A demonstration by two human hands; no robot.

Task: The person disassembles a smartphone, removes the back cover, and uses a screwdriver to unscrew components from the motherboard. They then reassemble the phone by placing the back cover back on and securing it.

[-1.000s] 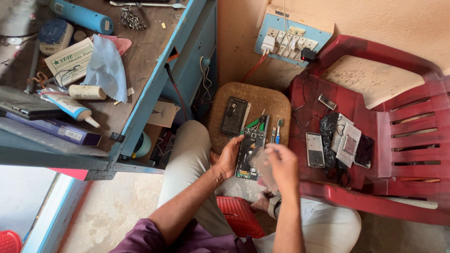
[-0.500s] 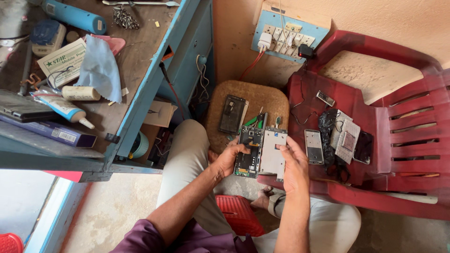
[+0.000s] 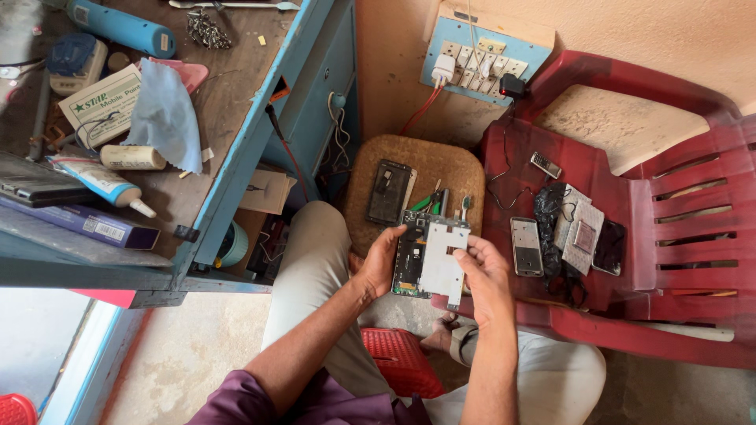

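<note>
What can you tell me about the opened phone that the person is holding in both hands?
The opened phone is a flat rectangular body held over the lap, its inside facing up. Its left strip shows a dark circuit board with green edges; a silvery metal plate covers the rest. The left hand grips its left edge, and the right hand holds the right side.

Opened phone chassis (image 3: 411, 260): dark, rectangular, internals exposed, green circuit board visible along its lower end. Held upright-lengthwise in the air above the person's lap, not resting on any surface; its top end overlaps the near edge of the round woven stool (image 3: 441, 161). Left hand (image 3: 378, 264) grips its left long edge.

Silver metal plate (image 3: 442, 264): flat, pale grey, rectangular with a cut-out notch at the top and small holes. It lies against the right side of the chassis, partly overlapping it, slightly tilted. Right hand (image 3: 484, 275) holds its right edge, thumb on the face.
</note>
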